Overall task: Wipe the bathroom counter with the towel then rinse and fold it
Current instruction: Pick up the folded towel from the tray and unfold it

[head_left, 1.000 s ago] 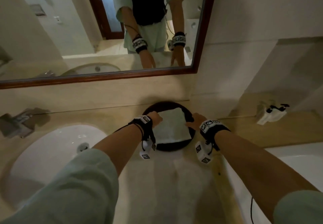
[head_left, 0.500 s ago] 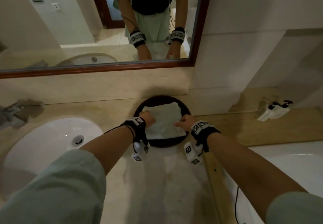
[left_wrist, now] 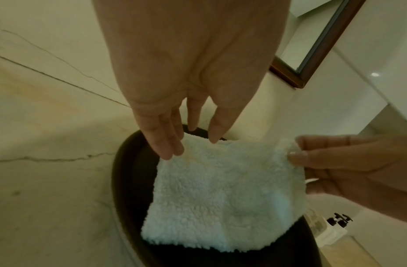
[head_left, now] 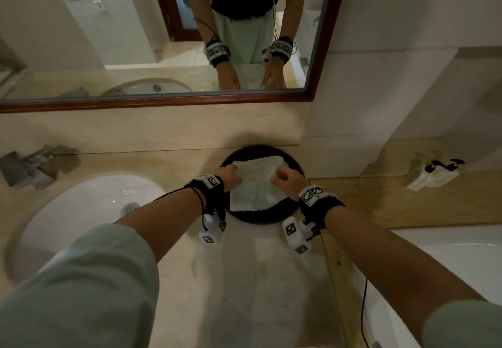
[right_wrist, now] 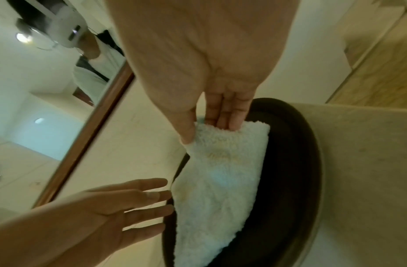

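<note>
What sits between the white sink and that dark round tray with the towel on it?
Only bare marble counter lies between the sink and the dark tray; the left hand reaches over that stretch to the towel. The head view shows it.

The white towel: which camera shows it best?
The left wrist view: the white towel fills the frame, fluffy and faintly stained, on the dark round tray. The right wrist view shows it edge-on, pinched by the right hand; the head view shows it small.
</note>
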Demonstrator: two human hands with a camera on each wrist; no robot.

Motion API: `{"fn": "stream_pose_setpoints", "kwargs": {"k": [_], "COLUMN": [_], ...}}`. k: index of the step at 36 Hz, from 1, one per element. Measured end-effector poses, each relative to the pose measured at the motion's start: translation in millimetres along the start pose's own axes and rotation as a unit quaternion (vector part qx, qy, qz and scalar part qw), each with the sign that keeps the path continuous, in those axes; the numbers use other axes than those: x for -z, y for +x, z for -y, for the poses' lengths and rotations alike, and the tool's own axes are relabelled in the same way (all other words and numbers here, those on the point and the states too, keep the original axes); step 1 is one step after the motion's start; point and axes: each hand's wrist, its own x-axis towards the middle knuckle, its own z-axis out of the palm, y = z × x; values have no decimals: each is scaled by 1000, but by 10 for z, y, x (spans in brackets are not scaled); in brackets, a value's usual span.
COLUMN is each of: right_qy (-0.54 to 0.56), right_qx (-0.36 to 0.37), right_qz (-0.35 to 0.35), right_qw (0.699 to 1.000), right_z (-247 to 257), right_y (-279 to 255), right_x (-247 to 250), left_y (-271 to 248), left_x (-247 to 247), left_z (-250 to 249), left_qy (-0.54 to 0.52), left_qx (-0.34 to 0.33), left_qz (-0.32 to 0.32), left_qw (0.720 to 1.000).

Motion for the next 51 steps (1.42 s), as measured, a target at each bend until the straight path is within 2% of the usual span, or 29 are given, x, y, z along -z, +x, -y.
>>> {"fn": "stream_pose_setpoints", "kwargs": {"k": [6,10,14,19,22,24,27,31,34,38,40,42,44,46,51], "right_qy": [90,200,245,273,295,297,303,348,341,352,358,362,368,377,363], "right_qx": [104,86,83,149,180,187,185,167,167,168,176,188,197,210,212], "right_qz": [-36,-45,-86,-129,-158,-176,-214,-246,-257,-260,-266,-272,-276,-278,-286], "right_qw": [990,975,962,942,925,920,910,889,889,883,877,872,866,858,861], "right_z": [420,786,1168,1638,1930,2016,2115,2145,2153,2172,2172,2194,2228,2264,2290], "right_y": [-164,-399,-644,-961,-1206,-1272,-1439,-1633,-1802,-1984,-2045,-2110,-2176,-2232,-2341], "right_x": [49,157,328,557,639,713,769,830,846,897,944,991,1031,1066,1151], "left_y": [-205,-405,-605,-870,-1051,-1118,-1344,-1565,-1645,-1695,-1677,-1651,-1649,-1666,-1815], "left_x": [200,398,682,1029,1168,1202,1225,1191,1130,1085,1089,1074,1060,1046,1008], "left_z": [66,100,126,93,81,37,13,-18,-75,-199,-257,-296,-344,-425,-587], "left_qy": [-56,-25,-35,-137,-219,-238,-294,-271,-288,-266,-219,-136,-104,-130,-297], "left_qx": [-1,-19,-53,-85,-89,-84,-60,-105,-133,-205,-234,-236,-240,-275,-333], "left_qz": [12,37,38,77,82,92,162,238,189,30,-35,-97,-135,-126,49], "left_qw": [998,999,997,984,968,963,940,927,929,941,947,957,956,944,893]}}
